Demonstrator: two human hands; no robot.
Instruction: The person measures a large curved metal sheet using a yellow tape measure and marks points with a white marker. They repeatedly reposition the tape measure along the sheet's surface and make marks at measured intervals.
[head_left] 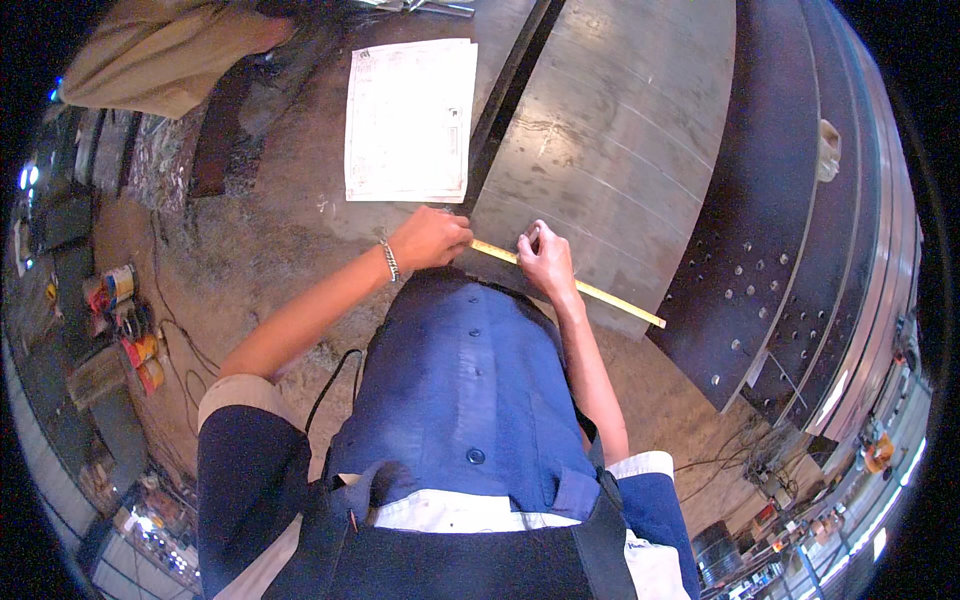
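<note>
A yellow tape measure [610, 299] lies stretched across the near end of a long grey steel plate [600, 150], which is marked with several thin pale lines across it. My left hand [432, 238], a chain bracelet at its wrist, is closed on the tape's left end at the plate's left edge. Over the middle of the tape, my right hand [546, 262] is curled with thumb and fingers together. Whatever is pinched there is too small to make out. The tape's free end reaches past the plate's right edge.
A white printed drawing sheet [410, 120] lies left of the plate. Dark steel plates with drilled holes [745, 260] are stacked at the right, a pale glove-like cloth [828, 150] on them. Cables and red-and-yellow containers [140, 350] sit on the left floor. Beige cloth [170, 60] shows top left.
</note>
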